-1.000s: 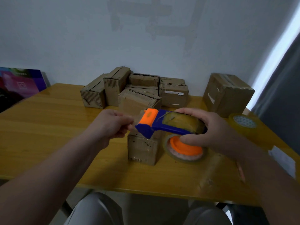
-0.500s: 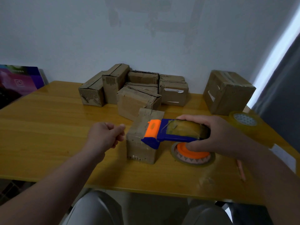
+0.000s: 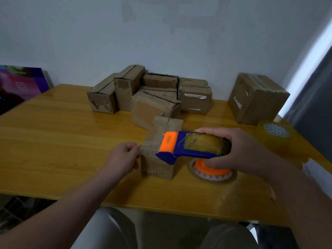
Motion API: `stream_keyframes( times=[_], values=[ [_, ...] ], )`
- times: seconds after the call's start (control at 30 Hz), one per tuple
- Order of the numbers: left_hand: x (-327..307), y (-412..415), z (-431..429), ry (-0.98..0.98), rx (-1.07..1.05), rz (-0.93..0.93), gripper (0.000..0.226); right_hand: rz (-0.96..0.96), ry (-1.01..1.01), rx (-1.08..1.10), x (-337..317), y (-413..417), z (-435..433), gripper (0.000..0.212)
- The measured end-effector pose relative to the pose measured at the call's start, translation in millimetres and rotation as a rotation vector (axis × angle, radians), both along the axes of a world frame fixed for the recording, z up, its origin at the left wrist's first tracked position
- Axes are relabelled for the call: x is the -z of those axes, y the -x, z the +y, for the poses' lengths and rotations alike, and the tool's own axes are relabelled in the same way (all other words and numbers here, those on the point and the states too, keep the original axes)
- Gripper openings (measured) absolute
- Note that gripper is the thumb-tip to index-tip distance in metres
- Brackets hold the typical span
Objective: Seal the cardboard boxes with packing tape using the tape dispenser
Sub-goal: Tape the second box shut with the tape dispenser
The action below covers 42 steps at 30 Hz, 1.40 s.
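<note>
The small box (image 3: pixel 156 166) sits on the yellow table (image 3: pixel 53 141). The right hand (image 3: pixel 239 150) grips the blue and orange tape dispenser (image 3: pixel 181 150), its orange end on top of the box. The left hand (image 3: pixel 122 159) is curled at the box's left edge; I cannot tell if it pinches anything

A plain, home-like room used for packing: a bare wall (image 3: pixel 89 33) behind the wooden table (image 3: pixel 53 141), cardboard boxes (image 3: pixel 152 97) heaped at the table's back, a curtain (image 3: pixel 316 97) beside its right end.

The right hand (image 3: pixel 242 151) grips the tape dispenser (image 3: pixel 188 148) over the small box (image 3: pixel 156 168), left hand (image 3: pixel 120 159) touching its edge.
</note>
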State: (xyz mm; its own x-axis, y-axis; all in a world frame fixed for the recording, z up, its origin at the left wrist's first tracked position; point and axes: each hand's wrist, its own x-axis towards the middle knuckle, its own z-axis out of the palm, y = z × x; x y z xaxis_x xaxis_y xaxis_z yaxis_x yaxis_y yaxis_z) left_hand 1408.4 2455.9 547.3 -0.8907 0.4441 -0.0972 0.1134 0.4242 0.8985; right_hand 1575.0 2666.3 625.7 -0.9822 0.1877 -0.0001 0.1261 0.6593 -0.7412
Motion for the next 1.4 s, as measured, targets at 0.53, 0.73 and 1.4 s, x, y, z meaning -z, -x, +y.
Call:
stream_keyframes(
  times=[0.53,0.73,1.4],
  values=[
    [-13.7,-41.0,-9.9,-0.181,0.111,0.031,0.064,-0.010,0.079,0.026,12.9,-1.8,6.6,0.072],
    [-3.6,-28.8,-13.0,0.303,0.196,0.357,0.091,-0.009,0.102,0.029,13.2,-1.7,1.7,0.072],
    [0.5,19.6,-10.3,0.142,0.551,1.019,0.092,0.121,0.098,0.015,16.6,3.3,-17.1,0.070]
  ],
)
